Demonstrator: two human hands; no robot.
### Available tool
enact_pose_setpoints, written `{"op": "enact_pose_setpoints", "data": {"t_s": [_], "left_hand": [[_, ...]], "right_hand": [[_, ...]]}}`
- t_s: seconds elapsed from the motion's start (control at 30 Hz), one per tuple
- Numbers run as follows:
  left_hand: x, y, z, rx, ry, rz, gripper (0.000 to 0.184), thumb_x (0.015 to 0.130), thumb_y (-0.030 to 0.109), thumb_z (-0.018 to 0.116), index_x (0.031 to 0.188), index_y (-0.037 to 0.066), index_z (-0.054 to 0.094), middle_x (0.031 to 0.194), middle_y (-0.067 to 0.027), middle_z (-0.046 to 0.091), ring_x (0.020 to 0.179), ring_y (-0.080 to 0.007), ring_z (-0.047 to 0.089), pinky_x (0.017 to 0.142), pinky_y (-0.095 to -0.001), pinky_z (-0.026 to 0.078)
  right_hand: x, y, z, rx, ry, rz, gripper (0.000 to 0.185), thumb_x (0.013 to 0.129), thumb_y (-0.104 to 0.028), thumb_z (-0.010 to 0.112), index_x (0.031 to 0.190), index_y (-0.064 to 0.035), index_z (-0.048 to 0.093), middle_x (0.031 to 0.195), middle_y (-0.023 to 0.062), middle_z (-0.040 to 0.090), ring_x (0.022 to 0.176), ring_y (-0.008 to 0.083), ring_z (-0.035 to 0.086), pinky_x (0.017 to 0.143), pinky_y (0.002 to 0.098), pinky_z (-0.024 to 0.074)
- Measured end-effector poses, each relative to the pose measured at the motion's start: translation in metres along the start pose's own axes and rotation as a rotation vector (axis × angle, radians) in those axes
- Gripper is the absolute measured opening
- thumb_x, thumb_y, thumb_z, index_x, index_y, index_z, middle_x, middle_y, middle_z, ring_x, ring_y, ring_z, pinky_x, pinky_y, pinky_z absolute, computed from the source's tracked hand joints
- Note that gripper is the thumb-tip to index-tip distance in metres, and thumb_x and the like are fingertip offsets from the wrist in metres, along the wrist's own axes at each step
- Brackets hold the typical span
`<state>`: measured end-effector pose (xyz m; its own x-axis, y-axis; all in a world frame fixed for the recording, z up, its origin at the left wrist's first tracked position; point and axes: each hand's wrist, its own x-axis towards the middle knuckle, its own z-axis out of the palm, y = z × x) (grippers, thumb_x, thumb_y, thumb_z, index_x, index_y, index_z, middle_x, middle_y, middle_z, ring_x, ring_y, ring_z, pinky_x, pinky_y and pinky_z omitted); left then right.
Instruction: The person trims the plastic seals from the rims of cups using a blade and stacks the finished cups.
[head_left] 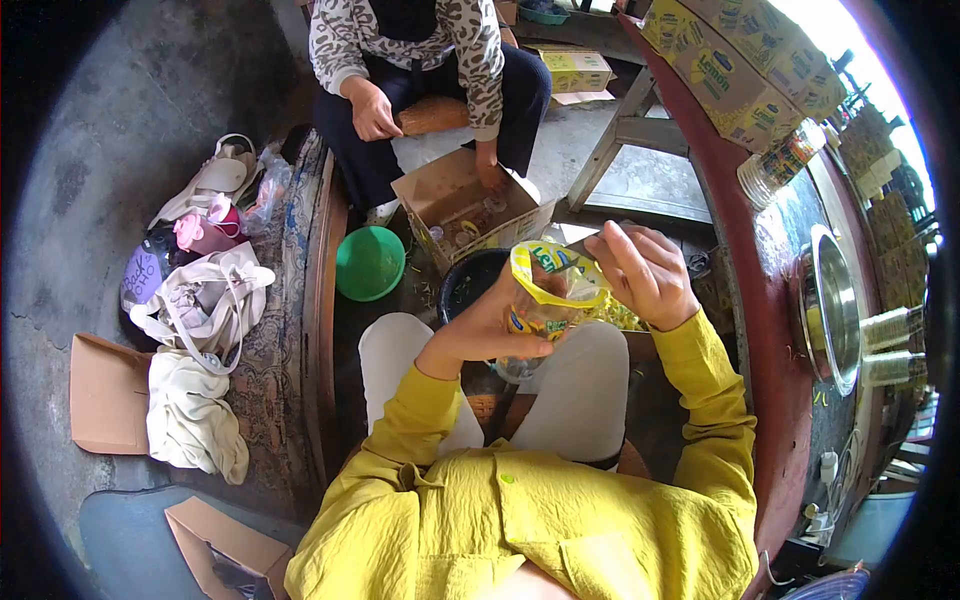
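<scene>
My left hand [485, 325] is wrapped round a clear plastic cup [522, 368] with a printed yellow lemon wrapper [540, 292] about its upper part. The cup is tilted above my knees. My right hand [648, 275] is closed, its fingers pinching a thin dark blade [580, 252] at the wrapper's upper edge. The blade's full shape is hidden by the fingers. Below the cup, a dark tub [462, 285] stands between my knees and the open carton. Yellow scraps [622, 314] lie beside it, partly behind my right wrist.
Across from me a person [420, 70] sits with one hand in an open carton [430, 200] holding several clear cups. A green bowl [370, 263] stands left. Bags [205, 300] lie on a bench. On the right table [775, 400] are lemon cartons [735, 80], stacked cups and a metal basin [832, 310].
</scene>
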<state>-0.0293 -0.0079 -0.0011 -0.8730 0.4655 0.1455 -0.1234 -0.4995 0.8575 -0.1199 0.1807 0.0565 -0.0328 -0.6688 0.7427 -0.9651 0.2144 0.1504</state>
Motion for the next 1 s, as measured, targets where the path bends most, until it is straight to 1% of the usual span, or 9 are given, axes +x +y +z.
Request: {"op": "enact_pose_setpoints", "data": {"t_s": [0.03, 0.07, 0.17, 0.2, 0.3, 0.4, 0.73, 0.83, 1.0], "left_hand": [[0.000, 0.003, 0.000, 0.083, 0.066, 0.001, 0.073, 0.068, 0.003, 0.064, 0.129, 0.004, 0.024, 0.114, -0.0091, 0.046, 0.102, -0.0186, 0.049, 0.075, -0.0276, 0.047], [0.007, -0.004, -0.008, 0.220, 0.037, 0.181, 0.074, 0.069, -0.002, 0.062, 0.131, 0.005, 0.022, 0.119, -0.0082, 0.041, 0.111, -0.0177, 0.043, 0.085, -0.0326, 0.042], [0.003, -0.001, -0.011, 0.165, 0.155, 0.146, 0.072, 0.068, -0.003, 0.061, 0.130, 0.003, 0.025, 0.121, -0.0078, 0.040, 0.115, -0.0145, 0.038, 0.093, -0.0305, 0.034], [0.005, -0.002, -0.005, 0.156, 0.218, 0.173, 0.072, 0.065, 0.000, 0.063, 0.128, 0.001, 0.028, 0.117, -0.0076, 0.044, 0.110, -0.0135, 0.041, 0.090, -0.0282, 0.035], [0.007, -0.007, 0.002, 0.494, 0.296, 0.278, 0.067, 0.065, 0.003, 0.067, 0.123, 0.000, 0.034, 0.110, -0.0062, 0.050, 0.100, -0.0124, 0.048, 0.086, -0.0273, 0.039], [0.010, -0.009, 0.003, 0.561, 0.322, 0.236, 0.060, 0.064, 0.006, 0.069, 0.117, 0.000, 0.040, 0.099, -0.0039, 0.055, 0.089, -0.0102, 0.053, 0.078, -0.0248, 0.043], [0.002, -0.011, 0.011, 0.091, 0.095, 0.021, 0.048, 0.067, -0.001, 0.066, 0.109, 0.002, 0.045, 0.087, -0.0037, 0.056, 0.077, -0.0092, 0.054, 0.065, -0.0230, 0.046], [0.000, -0.003, 0.007, 0.074, -0.141, -0.082, 0.046, 0.066, -0.002, 0.066, 0.107, 0.004, 0.046, 0.086, -0.0032, 0.055, 0.077, -0.0084, 0.054, 0.066, -0.0225, 0.046], [-0.003, -0.005, 0.013, -0.239, -0.361, -0.121, 0.046, 0.064, 0.005, 0.068, 0.104, 0.001, 0.045, 0.079, -0.0055, 0.053, 0.068, -0.0126, 0.054, 0.059, -0.0241, 0.044]], "right_hand": [[0.000, 0.000, 0.000, -0.031, -0.028, 0.003, 0.057, 0.062, 0.002, 0.060, 0.117, 0.0049, 0.045, 0.064, 0.0044, 0.050, 0.055, 0.0178, 0.051, 0.050, 0.0280, 0.0444], [0.000, 0.001, -0.001, -0.042, -0.031, 0.009, 0.058, 0.062, 0.002, 0.060, 0.117, 0.0049, 0.045, 0.064, 0.0042, 0.050, 0.055, 0.0174, 0.051, 0.051, 0.0279, 0.0444], [0.001, 0.002, 0.000, -0.070, -0.045, 0.015, 0.058, 0.062, 0.000, 0.061, 0.118, 0.0046, 0.045, 0.063, 0.0036, 0.049, 0.055, 0.0165, 0.051, 0.051, 0.0276, 0.0444], [0.002, 0.001, 0.001, -0.075, -0.051, 0.010, 0.058, 0.063, 0.000, 0.061, 0.118, 0.0045, 0.045, 0.063, 0.0035, 0.049, 0.055, 0.0163, 0.051, 0.051, 0.0276, 0.0444], [0.003, -0.001, 0.004, -0.071, -0.067, 0.013, 0.057, 0.064, 0.000, 0.061, 0.119, 0.0043, 0.045, 0.063, 0.0033, 0.049, 0.056, 0.0160, 0.051, 0.052, 0.0273, 0.0444], [0.004, -0.001, 0.003, -0.053, -0.069, 0.020, 0.057, 0.065, -0.001, 0.060, 0.119, 0.0043, 0.044, 0.063, 0.0031, 0.049, 0.056, 0.0162, 0.051, 0.052, 0.0271, 0.0444], [0.002, -0.008, -0.002, 0.042, -0.067, -0.044, 0.058, 0.060, -0.002, 0.057, 0.116, 0.0070, 0.044, 0.067, 0.0066, 0.054, 0.058, 0.0174, 0.053, 0.053, 0.0286, 0.0450], [0.002, -0.008, -0.001, 0.083, -0.017, -0.097, 0.055, 0.061, -0.002, 0.057, 0.114, 0.0081, 0.045, 0.070, 0.0085, 0.056, 0.061, 0.0188, 0.056, 0.055, 0.0290, 0.0463], [0.005, -0.008, -0.003, 0.084, 0.043, -0.169, 0.046, 0.068, -0.005, 0.056, 0.111, 0.0081, 0.047, 0.075, 0.0099, 0.060, 0.068, 0.0200, 0.060, 0.061, 0.0295, 0.0494]]}}
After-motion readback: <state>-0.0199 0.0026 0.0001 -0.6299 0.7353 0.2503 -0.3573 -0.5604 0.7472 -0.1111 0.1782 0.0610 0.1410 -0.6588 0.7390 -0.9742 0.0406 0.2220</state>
